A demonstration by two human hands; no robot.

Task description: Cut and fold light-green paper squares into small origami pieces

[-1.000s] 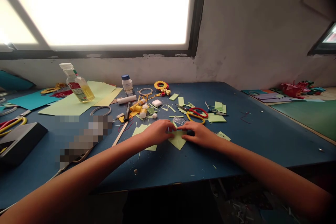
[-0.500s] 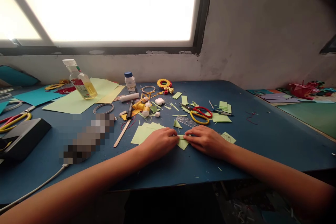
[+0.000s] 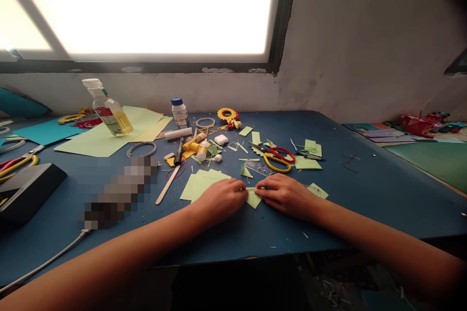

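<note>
Both hands meet over a small piece of light green paper (image 3: pixel 254 199) on the blue table, its pointed lower corner showing between them. My left hand (image 3: pixel 223 197) has its fingers closed on the paper's left side. My right hand (image 3: pixel 285 195) pinches the right side, thumb and fingers together. The paper's upper edge looks folded, though fingertips cover its ends. Just behind lie a small folded green piece (image 3: pixel 246 172) and a clear ruler (image 3: pixel 260 167). A stack of green paper (image 3: pixel 204 182) sits beside my left hand.
Scissors with red and yellow handles (image 3: pixel 279 159) lie behind my right hand. A wooden stick (image 3: pixel 168 185), a black marker (image 3: pixel 178 151) and a glue bottle (image 3: pixel 202 151) are to the left. An oil-coloured bottle (image 3: pixel 111 114) stands farther back. A black box (image 3: pixel 32 189) sits at far left.
The paper's upper flap, raised as a strip between the fingertips before, now appears flatter and the part below shows more. Both hands stay almost in place; the view shifts slightly.
</note>
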